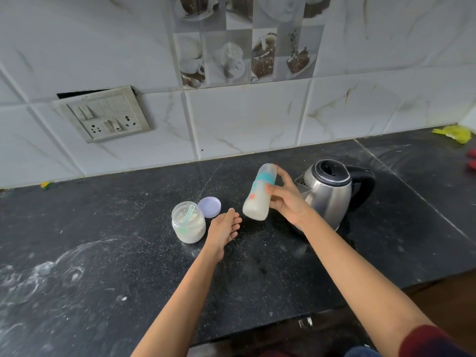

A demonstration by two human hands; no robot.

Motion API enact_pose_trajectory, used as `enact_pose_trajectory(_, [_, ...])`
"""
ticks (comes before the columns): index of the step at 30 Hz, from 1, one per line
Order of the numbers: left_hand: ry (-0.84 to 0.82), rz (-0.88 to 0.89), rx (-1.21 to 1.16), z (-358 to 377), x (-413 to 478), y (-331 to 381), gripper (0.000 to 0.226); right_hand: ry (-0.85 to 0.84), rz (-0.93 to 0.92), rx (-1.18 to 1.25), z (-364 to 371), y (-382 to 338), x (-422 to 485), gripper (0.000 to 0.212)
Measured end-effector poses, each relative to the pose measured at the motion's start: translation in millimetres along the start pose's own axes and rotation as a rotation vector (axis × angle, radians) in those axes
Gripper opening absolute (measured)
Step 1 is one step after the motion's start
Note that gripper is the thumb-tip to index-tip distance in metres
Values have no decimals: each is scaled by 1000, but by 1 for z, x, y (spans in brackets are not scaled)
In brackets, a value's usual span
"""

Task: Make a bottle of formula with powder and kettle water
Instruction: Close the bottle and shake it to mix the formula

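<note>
My right hand [286,199] grips a capped baby bottle [258,195] holding milky white liquid, tilted above the black counter with its teal collar up. My left hand [225,228] hovers palm-up and open just left of the bottle's base, holding nothing. An open clear jar of white powder [188,224] with a teal scoop standing in it sits left of my left hand. Its lilac lid [210,207] lies flat behind it. A steel kettle [332,191] with a black handle and lid stands right of the bottle, behind my right wrist.
The black stone counter [103,253] is dusted with white smears. A tiled wall with a switch and socket plate [105,114] runs behind. A yellow cloth [454,134] lies at the far right. The counter's front edge drops off at the lower right.
</note>
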State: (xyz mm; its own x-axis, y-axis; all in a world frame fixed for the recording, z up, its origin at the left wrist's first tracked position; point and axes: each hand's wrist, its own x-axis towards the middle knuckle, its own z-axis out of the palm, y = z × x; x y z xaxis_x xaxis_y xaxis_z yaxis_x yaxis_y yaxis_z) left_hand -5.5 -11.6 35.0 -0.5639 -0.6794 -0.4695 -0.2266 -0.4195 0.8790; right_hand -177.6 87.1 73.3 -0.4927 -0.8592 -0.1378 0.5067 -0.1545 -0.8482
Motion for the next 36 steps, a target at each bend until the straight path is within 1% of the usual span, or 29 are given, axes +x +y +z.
enact_pose_trajectory(1, [-1, 2, 0, 0, 0, 0, 31, 45, -18, 61, -1, 0, 0, 69])
enact_pose_trajectory(2, [-2, 5, 2, 1, 0, -1, 31, 53, -27, 92, 0, 0, 0, 69])
enact_pose_trajectory(3, [-3, 7, 2, 2, 0, -2, 31, 25, -16, 70, 0, 1, -1, 69])
enact_pose_trajectory(6, [-10, 0, -3, 2, 0, -2, 30, -105, 57, -113, 1, 4, -4, 72])
enact_pose_trajectory(7, [-9, -3, -5, 2, 0, -1, 29, -94, 50, -108, 2, 5, -4, 72])
enact_pose_trajectory(9, [-8, -5, -3, 3, 1, -1, 29, 2, 20, 6, 3, 7, -3, 69])
enact_pose_trajectory(10, [-9, -5, -2, 3, 1, -1, 28, 16, 16, 45, 4, 7, -3, 68])
enact_pose_trajectory(13, [-6, -3, -6, 3, 0, -2, 28, -73, 58, -36, 2, 6, -3, 71])
enact_pose_trajectory(14, [-3, -6, -8, 2, 0, -1, 28, -76, 54, -51, 2, 5, -3, 71])
enact_pose_trajectory(16, [4, -10, -10, 1, 1, -1, 28, -18, 29, 11, 1, 3, -1, 66])
enact_pose_trajectory(18, [1, -8, -7, 2, 2, -2, 29, -35, 29, 36, 1, 1, 0, 63])
enact_pose_trajectory(20, [-4, -14, -8, 4, 2, -1, 28, -117, 65, -66, 0, 1, 0, 68])
enact_pose_trajectory(21, [-4, -18, -9, 4, 2, -1, 28, -127, 64, -99, 0, 2, 1, 70])
enact_pose_trajectory(22, [-2, -18, -10, 4, 3, 0, 28, -99, 50, -91, 1, 2, 2, 72])
enact_pose_trajectory(24, [-2, -8, -7, 5, 4, 0, 29, -7, 17, 6, 1, 3, 5, 73])
enact_pose_trajectory(25, [-3, -7, -6, 5, 4, 0, 29, 0, 14, 28, 1, 3, 6, 73])
enact_pose_trajectory(28, [-6, -7, -20, 4, 6, 0, 27, -84, 58, -72, 1, 3, 6, 71])
enact_pose_trajectory(30, [-2, -1, -21, 3, 8, 1, 26, -55, 47, -63, 1, 4, 7, 71])
enact_pose_trajectory(32, [-1, 3, -15, 3, 9, 0, 28, -18, 48, 15, 0, 5, 8, 72])
enact_pose_trajectory(36, [-16, 3, -20, 2, 10, -2, 28, -115, 103, -84, -1, 7, 9, 71])
